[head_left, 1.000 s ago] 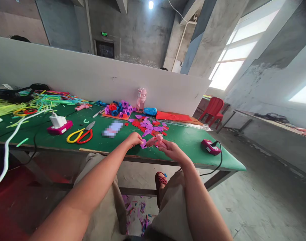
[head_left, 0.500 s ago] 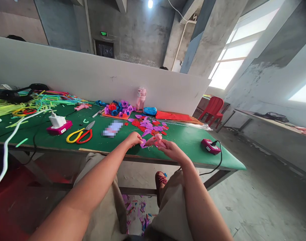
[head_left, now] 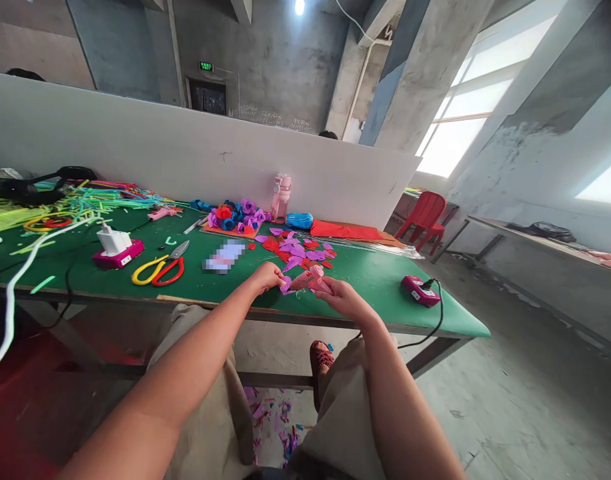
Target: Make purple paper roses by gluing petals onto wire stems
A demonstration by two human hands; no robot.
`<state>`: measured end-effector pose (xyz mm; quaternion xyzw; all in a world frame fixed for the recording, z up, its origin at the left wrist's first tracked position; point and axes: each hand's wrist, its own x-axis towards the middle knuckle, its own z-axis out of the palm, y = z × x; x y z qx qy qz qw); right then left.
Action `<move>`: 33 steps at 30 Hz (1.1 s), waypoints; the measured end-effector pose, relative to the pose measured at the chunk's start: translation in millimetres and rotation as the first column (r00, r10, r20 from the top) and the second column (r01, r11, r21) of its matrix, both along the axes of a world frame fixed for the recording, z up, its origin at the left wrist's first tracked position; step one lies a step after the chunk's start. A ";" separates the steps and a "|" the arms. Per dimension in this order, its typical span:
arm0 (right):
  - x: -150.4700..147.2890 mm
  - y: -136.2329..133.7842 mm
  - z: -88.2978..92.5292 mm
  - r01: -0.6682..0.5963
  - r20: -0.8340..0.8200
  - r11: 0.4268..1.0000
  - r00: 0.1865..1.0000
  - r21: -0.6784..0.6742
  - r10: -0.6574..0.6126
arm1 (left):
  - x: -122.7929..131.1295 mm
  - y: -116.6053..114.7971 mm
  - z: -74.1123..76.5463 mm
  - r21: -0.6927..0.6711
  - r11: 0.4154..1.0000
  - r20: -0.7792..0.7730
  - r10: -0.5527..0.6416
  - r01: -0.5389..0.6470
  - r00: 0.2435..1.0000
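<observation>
Left hand pinches petal, right hand grips glue gun, over desk near edge. Petal likely light, soft, easily creased: hold by rim. Glue gun stiffer: by handle.

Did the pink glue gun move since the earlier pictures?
No, I see no shift either way: the pink glue gun in the right hand keeps about the same place relative to the pink bottle.

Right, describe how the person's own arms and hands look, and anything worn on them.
The left hand and right hand wear no gloves; any rings would be too small to tell. The left forearm and right forearm are bare, with no sleeve, watch or bracelet in view.
</observation>
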<state>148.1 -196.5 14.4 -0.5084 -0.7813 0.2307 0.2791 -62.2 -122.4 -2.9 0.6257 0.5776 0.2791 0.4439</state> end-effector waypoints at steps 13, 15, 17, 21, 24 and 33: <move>7.6 4.3 -4.2 0.034 0.029 0.999 0.999 0.016 -0.034 | 0.3 0.2 0.2 -0.012 1.000 -0.019 -0.006 0.006 1.000; 8.6 4.5 -4.3 0.041 0.032 0.999 0.999 0.022 -0.042 | 0.4 0.9 -0.5 -0.012 1.000 -0.024 -0.007 0.007 1.000; 9.5 4.9 -4.6 0.045 0.039 0.999 0.998 0.028 -0.046 | 0.3 2.2 -1.7 -0.015 1.000 -0.032 -0.009 0.008 0.999; 11.1 6.5 -6.4 0.051 0.055 0.998 0.997 0.044 -0.054 | 0.0 4.5 -3.8 -0.021 1.000 -0.046 -0.015 0.014 0.999; 12.4 6.6 -6.4 0.057 0.057 0.997 0.997 0.048 -0.060 | -0.3 4.2 -3.7 -0.018 1.000 -0.051 -0.018 0.017 0.999; 12.0 3.5 -3.4 0.068 0.036 0.997 0.997 0.037 -0.070 | 0.1 2.5 -1.7 -0.015 1.000 -0.062 -0.016 0.015 0.998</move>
